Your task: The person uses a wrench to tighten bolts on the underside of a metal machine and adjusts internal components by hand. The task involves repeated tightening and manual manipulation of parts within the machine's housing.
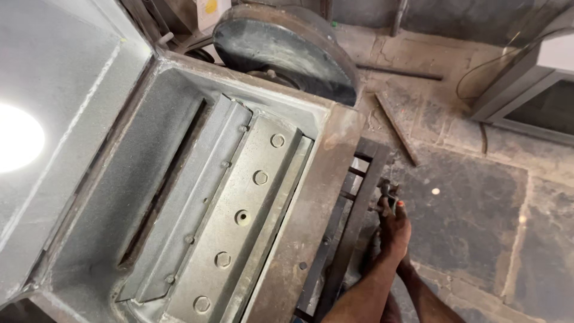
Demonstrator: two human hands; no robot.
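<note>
Stained concrete floor [472, 221]; one hand [394, 230] (which, unclear) clenched on small dark metal fitting [385, 194] beside grey machine [239, 197].

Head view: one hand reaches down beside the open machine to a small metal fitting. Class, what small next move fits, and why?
Probably close the hand firmly on the small metal fitting before turning it: only the fingertips meet it, low beside the machine's frame.

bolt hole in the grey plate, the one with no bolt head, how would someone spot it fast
Find the big open metal box of the machine, then the flat grey plate lying inside it with a row of round bolts. The empty hole is third in that row, dark and sunken where the others have raised heads.
</note>
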